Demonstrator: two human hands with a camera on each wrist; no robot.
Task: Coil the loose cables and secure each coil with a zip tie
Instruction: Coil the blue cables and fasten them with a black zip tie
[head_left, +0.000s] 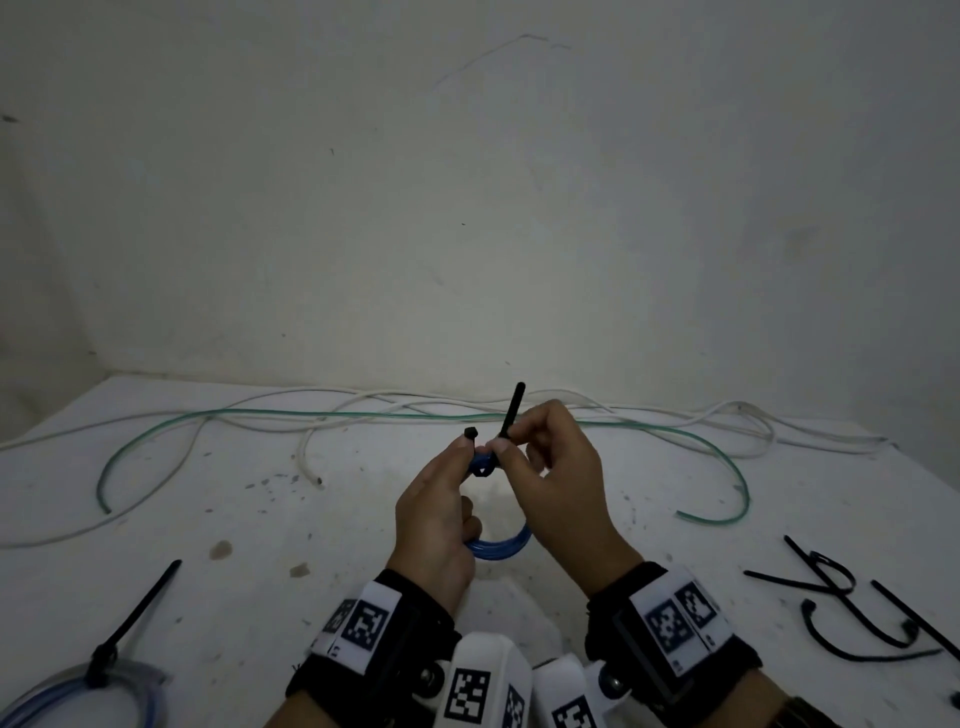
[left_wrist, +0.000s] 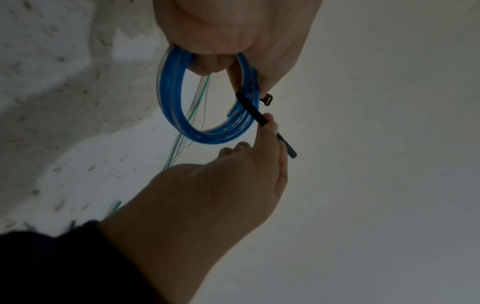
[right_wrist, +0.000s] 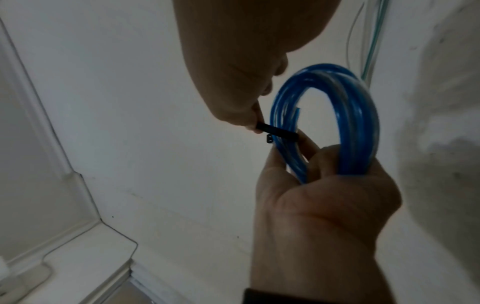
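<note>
At the far left of the table I see a finished coil already cinched with a black tie. Along the back lie a loose green cable and a loose white cable, neither coiled yet. In the middle, above the table, my left hand grips the blue coil, fingers curled round the bundle, with its fingertips up by the zip tie's head. The zip tie is wrapped across the coil's upper side, and my right hand pinches its tail between thumb and forefinger, the free end sticking up. I judge the step in hand to be threading: the tail and the head sit near each other but the strap does not look closed. The next move calls for steering the tail tip into the head's slot while the left hand keeps the turns bunched, then pulling it snug. Further right, spare ties lie scattered on the table.
</note>
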